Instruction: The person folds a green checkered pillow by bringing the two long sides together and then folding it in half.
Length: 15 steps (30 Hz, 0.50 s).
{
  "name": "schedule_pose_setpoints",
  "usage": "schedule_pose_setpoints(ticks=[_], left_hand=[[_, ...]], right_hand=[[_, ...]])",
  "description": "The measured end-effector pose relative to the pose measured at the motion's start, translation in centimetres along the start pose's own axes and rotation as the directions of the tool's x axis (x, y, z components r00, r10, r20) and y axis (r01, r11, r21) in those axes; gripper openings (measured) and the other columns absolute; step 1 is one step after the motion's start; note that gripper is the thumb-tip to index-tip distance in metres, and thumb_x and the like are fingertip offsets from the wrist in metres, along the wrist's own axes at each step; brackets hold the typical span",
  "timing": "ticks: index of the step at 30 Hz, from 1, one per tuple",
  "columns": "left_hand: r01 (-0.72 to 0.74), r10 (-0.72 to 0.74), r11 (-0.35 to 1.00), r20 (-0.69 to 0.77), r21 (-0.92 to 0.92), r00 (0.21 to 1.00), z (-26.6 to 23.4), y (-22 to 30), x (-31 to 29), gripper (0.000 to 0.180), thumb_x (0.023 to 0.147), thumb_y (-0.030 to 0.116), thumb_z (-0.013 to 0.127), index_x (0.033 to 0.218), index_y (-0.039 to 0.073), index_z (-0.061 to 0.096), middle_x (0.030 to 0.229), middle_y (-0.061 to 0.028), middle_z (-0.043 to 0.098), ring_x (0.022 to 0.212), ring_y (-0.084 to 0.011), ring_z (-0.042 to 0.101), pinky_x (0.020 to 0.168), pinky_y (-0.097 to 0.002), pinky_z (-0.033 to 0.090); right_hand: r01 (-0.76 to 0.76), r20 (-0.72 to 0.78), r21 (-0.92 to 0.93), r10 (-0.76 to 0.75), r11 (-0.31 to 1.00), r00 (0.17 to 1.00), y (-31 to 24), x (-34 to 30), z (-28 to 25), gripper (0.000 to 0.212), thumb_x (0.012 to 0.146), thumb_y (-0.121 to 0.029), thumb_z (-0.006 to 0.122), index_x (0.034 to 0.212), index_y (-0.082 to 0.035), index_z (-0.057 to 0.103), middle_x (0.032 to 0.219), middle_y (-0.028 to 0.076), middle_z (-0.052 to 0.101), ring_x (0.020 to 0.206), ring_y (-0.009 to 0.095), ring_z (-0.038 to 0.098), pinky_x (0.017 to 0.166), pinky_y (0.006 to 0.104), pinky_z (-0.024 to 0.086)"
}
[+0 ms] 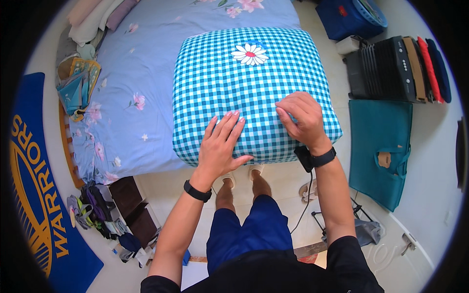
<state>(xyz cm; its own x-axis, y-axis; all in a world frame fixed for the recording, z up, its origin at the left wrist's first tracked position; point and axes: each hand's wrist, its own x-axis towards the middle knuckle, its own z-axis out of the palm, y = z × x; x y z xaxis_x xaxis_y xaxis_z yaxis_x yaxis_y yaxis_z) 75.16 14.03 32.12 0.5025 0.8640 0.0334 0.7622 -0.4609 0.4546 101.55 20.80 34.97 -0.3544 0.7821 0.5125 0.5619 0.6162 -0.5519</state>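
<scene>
A big, puffy, box-shaped bundle in teal-and-white checked fabric [210,93] rests at the near edge of the bed [137,132]. A white daisy [249,54] with a red centre decorates its far part. My left hand [220,141] lies flat on the near part of the bundle, fingers stretched and thumb out to the side. Over the near right part, my right hand [304,116] is curled with thumb and fingers drawn in. Whatever it may hold is hidden. Both wrists wear black bands, and a small black device with a cable [305,158] hangs by the right wrist.
Folded bedding [93,22] and small cloth items [78,88] lie along the bed's left side. On the right stand a black appliance [378,68], a flat teal bag [378,146] and a blue container [342,19]. A cluttered shelf [132,210] is at lower left, sandals [309,190] on the floor.
</scene>
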Motion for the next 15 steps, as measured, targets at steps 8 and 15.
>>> schedule_pose_setpoints(ticks=[8,15], left_hand=[[0.034,-0.034,0.999,-0.003,0.027,0.999,-0.1,0.2,-0.2,0.090,0.071,0.053,0.082,0.143,0.009,0.053,0.151,-0.0131,0.051,0.142,-0.0299,0.046,0.120,-0.0492,0.028],[0.062,-0.061,0.997,-0.009,0.050,0.998,-0.2,0.2,-0.4,0.087,0.070,0.050,0.083,0.141,0.008,0.054,0.150,-0.0141,0.052,0.141,-0.0307,0.047,0.121,-0.0501,0.027]], right_hand=[[-0.172,0.054,-0.335,0.202,0.926,0.978,7.4,-3.4,-7.4,0.009,0.088,-0.009,0.071,0.095,-0.004,0.072,0.091,0.011,0.072,0.085,0.028,0.068,0.081,0.0389,0.053],[0.158,0.297,-0.356,-0.049,0.921,0.954,11.4,-2.2,-6.0,0.010,0.089,-0.013,0.072,0.095,-0.006,0.071,0.089,0.007,0.071,0.086,0.025,0.066,0.091,0.0403,0.051]])
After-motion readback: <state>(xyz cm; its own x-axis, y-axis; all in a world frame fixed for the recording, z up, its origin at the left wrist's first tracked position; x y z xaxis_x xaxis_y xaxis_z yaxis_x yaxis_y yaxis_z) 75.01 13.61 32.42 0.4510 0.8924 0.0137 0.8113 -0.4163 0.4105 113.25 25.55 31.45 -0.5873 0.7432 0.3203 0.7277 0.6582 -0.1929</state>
